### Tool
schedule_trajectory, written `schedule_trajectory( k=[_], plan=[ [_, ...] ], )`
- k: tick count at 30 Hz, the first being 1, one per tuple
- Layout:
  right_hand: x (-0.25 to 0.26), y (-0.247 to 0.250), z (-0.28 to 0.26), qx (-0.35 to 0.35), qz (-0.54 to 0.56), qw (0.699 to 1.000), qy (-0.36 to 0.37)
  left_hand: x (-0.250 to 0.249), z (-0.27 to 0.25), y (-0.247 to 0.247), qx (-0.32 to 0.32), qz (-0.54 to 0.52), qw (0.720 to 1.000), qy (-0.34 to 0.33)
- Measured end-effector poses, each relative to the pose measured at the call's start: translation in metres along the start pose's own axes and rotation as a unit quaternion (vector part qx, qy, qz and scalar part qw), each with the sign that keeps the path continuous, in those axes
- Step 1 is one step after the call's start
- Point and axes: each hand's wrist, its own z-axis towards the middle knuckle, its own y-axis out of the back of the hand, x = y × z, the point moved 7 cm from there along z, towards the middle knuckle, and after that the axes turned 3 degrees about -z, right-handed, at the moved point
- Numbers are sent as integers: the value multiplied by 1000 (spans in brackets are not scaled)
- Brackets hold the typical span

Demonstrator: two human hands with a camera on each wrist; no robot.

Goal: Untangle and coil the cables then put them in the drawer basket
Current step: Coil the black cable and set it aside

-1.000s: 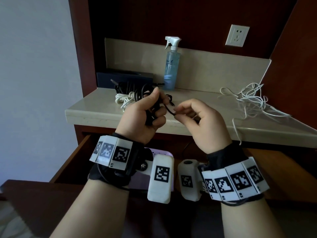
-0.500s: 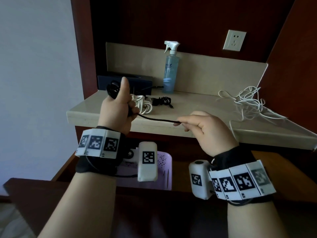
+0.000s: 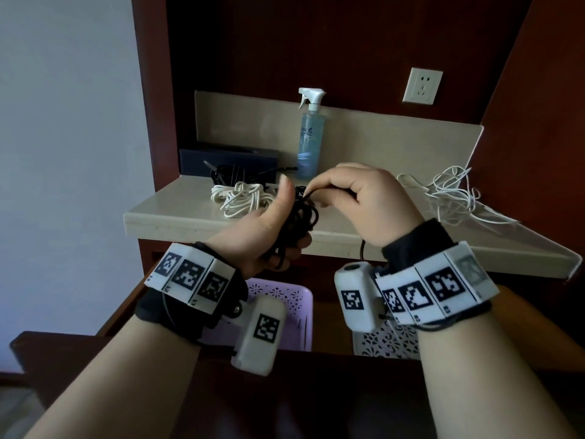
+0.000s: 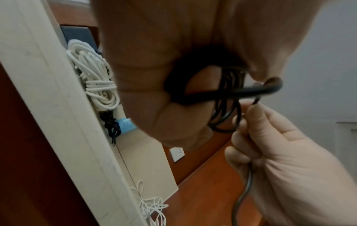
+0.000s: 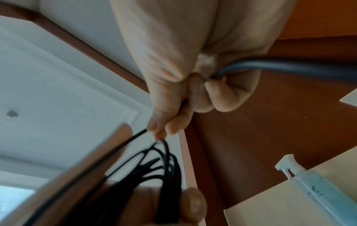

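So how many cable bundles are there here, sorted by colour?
Black: 3, namely the black cable coil gripped by the left hand with its end pinched by the right hand, the black bundle by the dark box, and the small black bundle near the spray bottle.
White: 2, namely the white coiled bundle and the loose white tangle.
Total: 5.

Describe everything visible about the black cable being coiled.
The black cable is thin, round and smooth, rubbery-looking. Most of it is gathered into several loose loops that the left hand grips, thumb raised, in front of the countertop edge. The right hand pinches a strand at the top of the loops; a free length hangs below that hand.
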Motion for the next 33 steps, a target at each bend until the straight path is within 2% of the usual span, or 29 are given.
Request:
schedule_trajectory(
  k=[2,4,7,12,15,17,19,22,24,26,31,33],
  plan=[
    [-2,0,5,26,4,1000,-3,-3,-4,-7,52,23,998,3],
    [-6,-1,9,61,5,998,-21,-7,-6,-12,92,100,991,18],
    [-14,-3,13,114,-13,993,-39,-9,2,-7,46,196,979,40],
    [-37,-6,5,231,-101,963,-93,-9,15,15,-67,124,989,51],
    [-51,-8,-6,272,-111,947,-127,-8,20,22,-73,187,977,66],
    [-59,-9,-9,270,-145,943,-132,-4,23,16,-39,225,971,76],
    [-65,-2,-6,217,-165,952,-136,1,26,11,-4,256,962,98],
    [-72,13,0,116,-108,975,-154,10,28,12,46,310,939,140],
    [-74,16,1,88,-87,980,-157,14,27,11,63,318,933,156],
    [-75,14,-1,93,-90,980,-153,13,27,9,70,312,935,154],
    [-88,4,-14,163,-70,970,-166,5,26,9,68,214,967,124],
    [-91,-2,-18,175,-62,967,-173,1,26,6,85,201,969,114]
  ],
)
